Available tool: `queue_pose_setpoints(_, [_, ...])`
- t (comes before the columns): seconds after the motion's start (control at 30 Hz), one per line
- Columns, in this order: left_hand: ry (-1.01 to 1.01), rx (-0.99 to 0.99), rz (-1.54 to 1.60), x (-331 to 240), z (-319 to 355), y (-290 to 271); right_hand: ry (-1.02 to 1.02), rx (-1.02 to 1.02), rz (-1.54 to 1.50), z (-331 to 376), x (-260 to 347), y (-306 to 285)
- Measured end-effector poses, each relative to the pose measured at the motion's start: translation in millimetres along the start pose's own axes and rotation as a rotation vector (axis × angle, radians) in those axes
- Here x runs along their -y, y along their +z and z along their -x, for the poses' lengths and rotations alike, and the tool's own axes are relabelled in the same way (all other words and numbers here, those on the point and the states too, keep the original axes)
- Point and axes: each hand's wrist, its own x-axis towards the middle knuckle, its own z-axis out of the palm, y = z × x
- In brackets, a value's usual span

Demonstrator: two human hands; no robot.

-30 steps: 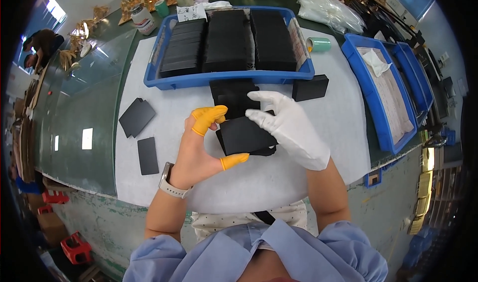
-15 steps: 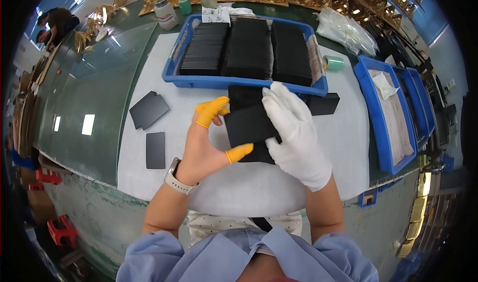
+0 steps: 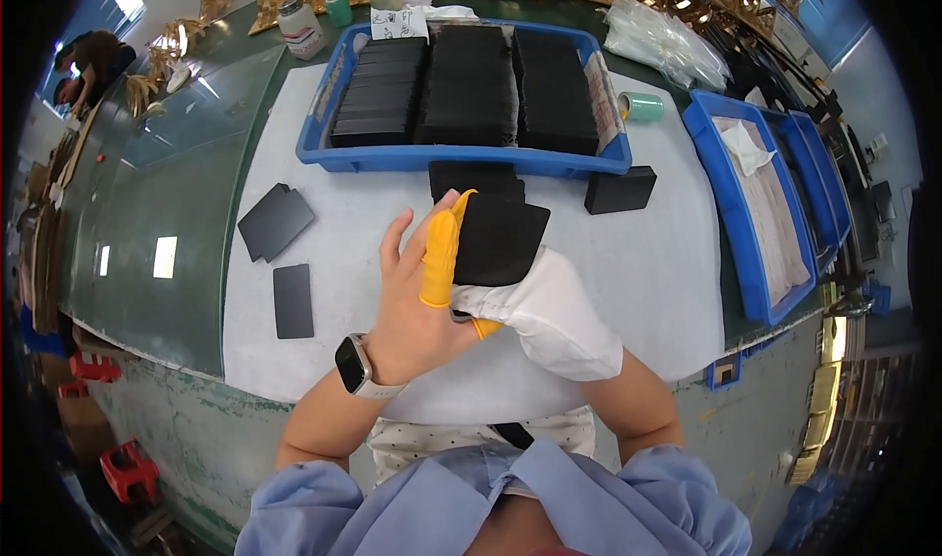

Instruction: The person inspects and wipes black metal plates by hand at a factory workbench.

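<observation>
Left hand (image 3: 417, 301), yellow cots on its fingers, grips a thin black piece (image 3: 502, 240) along its left edge, above the white-covered table in front of a blue tray (image 3: 461, 158) packed with black pieces. The white-gloved right hand (image 3: 554, 318) has swung from the piece's right side to its lower edge within half a second; its fingers are hidden, so whether it grasps cannot be told. The piece, flatter a moment ago, now appears tilted, suggesting handling is mid-turn. Loose pieces (image 3: 277, 222) at left lie undisturbed.
</observation>
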Motion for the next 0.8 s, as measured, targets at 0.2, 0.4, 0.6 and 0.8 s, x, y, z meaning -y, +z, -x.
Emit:
queue_pose_setpoints(0.2, [-0.005, 0.034, 0.023, 0, 2, -2, 0.024, -0.057, 0.1, 1, -4, 2])
queue_pose_setpoints(0.4, [0.008, 0.113, 0.232, 3, 3, -2, -0.316, -0.548, -0.123, -11, 28, -33])
queue_pose_setpoints(0.6, [-0.051, 0.275, 0.36, 2, 0, -8, -0.119, -0.3, 0.375, -7, 26, -35])
queue_pose_setpoints(0.8, [-0.188, 0.147, 0.22, 10, 0, -7, 0.045, -0.373, 0.305, -7, 35, -23])
